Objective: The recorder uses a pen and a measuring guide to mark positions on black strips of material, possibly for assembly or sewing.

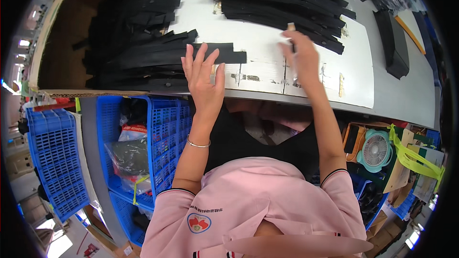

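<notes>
My left hand is spread open at the right ends of black fabric strips, its fingertips over or against them; whether they press down is unclear. These strips stretch left into a large pile of black strips in and over an open cardboard box. My right hand is above the white board, its fingers smeared by motion. A small tan piece shows at its fingertips, and I cannot make out whether it is held. Just beyond lies another row of black strips.
The cardboard box stands at the left of the grey table. A black angular piece lies at the right. Blue crates stand below the table's left edge. Under the right side is a small teal fan.
</notes>
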### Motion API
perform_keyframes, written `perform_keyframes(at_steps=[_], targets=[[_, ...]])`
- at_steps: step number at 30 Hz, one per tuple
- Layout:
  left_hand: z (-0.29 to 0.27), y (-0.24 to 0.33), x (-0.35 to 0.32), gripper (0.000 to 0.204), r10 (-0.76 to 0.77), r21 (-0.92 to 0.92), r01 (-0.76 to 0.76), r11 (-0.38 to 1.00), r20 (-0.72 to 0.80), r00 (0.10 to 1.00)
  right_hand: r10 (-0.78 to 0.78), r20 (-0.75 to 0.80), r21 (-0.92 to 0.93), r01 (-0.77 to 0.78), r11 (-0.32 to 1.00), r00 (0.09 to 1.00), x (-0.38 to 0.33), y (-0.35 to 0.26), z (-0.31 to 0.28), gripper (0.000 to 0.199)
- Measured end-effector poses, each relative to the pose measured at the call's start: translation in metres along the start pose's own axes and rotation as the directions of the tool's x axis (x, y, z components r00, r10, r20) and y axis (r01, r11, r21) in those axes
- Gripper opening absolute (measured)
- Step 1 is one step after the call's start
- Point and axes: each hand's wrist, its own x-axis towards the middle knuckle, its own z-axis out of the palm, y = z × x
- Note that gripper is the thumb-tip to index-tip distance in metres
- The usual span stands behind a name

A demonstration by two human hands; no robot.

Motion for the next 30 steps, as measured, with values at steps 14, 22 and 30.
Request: perform_keyframes(at_steps=[14, 22, 30], targets=[[-0.007, 0.011, -0.006, 0.035, 0.047, 0.010, -0.047, 0.999, -0.028, 0.998, 0.280, 0.215, 0.443, -0.349, 0.826, 0.936, -0.042, -0.038, -0.010, 0.014], [0.037, 0.039, -0.013, 0.046, 0.208, -0.072, -0.198, 0.978, 0.470, 0.858, 0.179, 0.023, -0.122, -0.175, 0.977, 0.984, -0.063, 0.015, -0.082, 0.023], [0.052, 0.050, -0.019, 0.058, 0.220, 0.022, -0.261, 0.965, 0.478, 0.850, 0.047, -0.115, -0.386, -0.088, 0.918, 0.992, -0.116, -0.005, -0.060, 0.034]])
